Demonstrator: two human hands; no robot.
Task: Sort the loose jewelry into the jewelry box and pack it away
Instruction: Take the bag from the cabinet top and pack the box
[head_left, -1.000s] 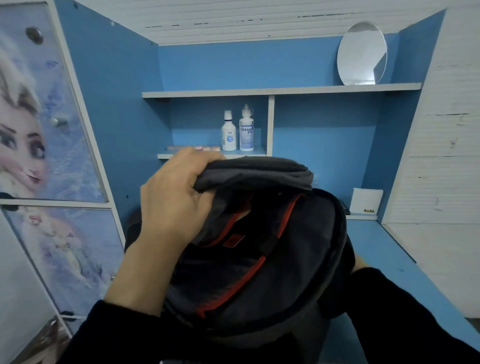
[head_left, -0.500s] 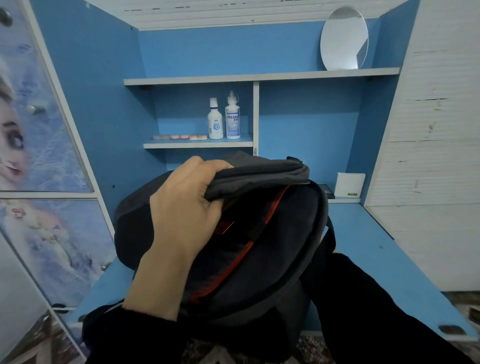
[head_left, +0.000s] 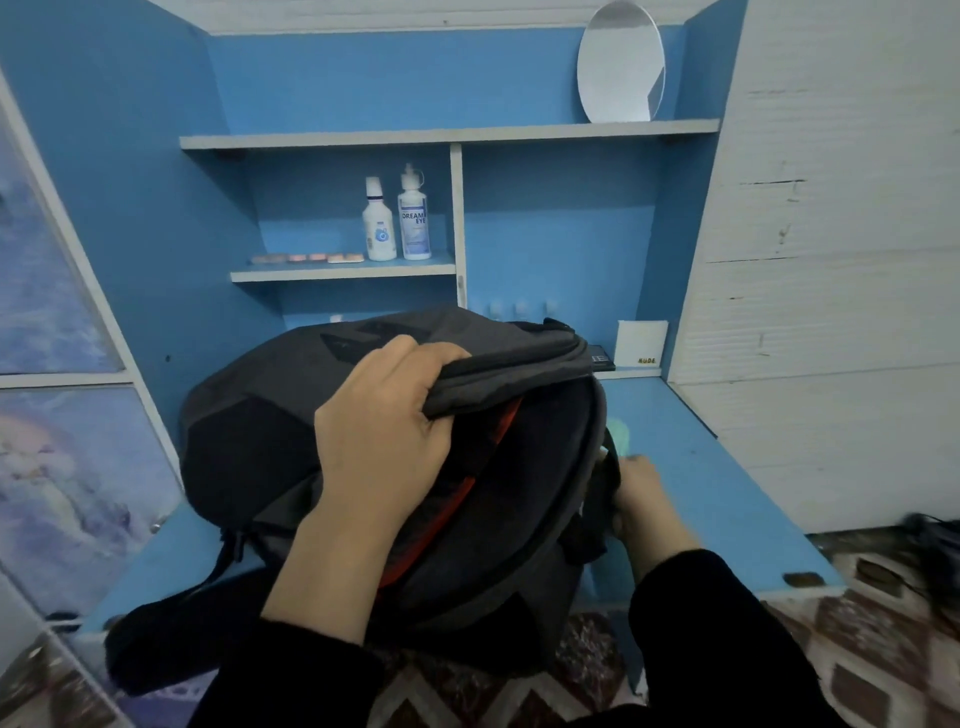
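- Grey-black backpack (head_left: 260, 415) with orange-red trim is lying on the blue desk (head_left: 727, 493), its top opening gaping toward the person.
- Left hand (head_left: 384, 441) is gripping the upper flap of that opening, its fingers (head_left: 415, 358) curling round the flap's edge.
- Right hand (head_left: 644, 499) is sitting against the backpack's right side by a dark strap. It is blurred, so I cannot tell whether its fingers are gripping anything.
- Just beyond that hand a pale green thing (head_left: 621, 434) is showing close against the bag, too blurred to identify.
- Two white bottles (head_left: 414, 218) are standing on the lower shelf (head_left: 291, 273), a round mirror (head_left: 618, 62) is leaning on the upper shelf (head_left: 322, 139), and a small white box (head_left: 640, 343) is standing at the desk's back corner.
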